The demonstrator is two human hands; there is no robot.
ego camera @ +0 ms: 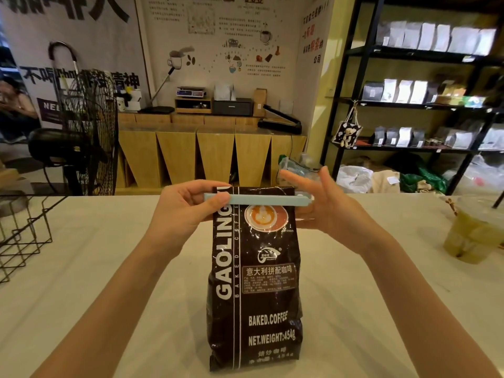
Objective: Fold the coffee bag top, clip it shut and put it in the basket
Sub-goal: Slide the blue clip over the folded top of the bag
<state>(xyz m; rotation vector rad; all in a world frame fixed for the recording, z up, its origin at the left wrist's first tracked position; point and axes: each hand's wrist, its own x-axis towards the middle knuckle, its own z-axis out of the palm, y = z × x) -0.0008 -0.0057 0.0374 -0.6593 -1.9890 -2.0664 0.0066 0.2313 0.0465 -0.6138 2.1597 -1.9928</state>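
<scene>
A dark brown coffee bag [256, 282] stands upright on the white counter, label towards me. A long pale blue clip [261, 200] lies across its folded top. My left hand [182, 208] pinches the clip's left end between thumb and fingers. My right hand [324, 203] is at the clip's right end, fingers spread, thumb and palm against the end of the clip and the bag's edge. The black wire basket [24, 236] stands at the counter's left edge, well apart from the bag.
A plastic cup of greenish drink [471, 236] stands at the right on the white counter [109, 282]. A floor fan [87, 132] is beyond the counter at the left, wooden cabinets behind, and black shelves with bags at the right.
</scene>
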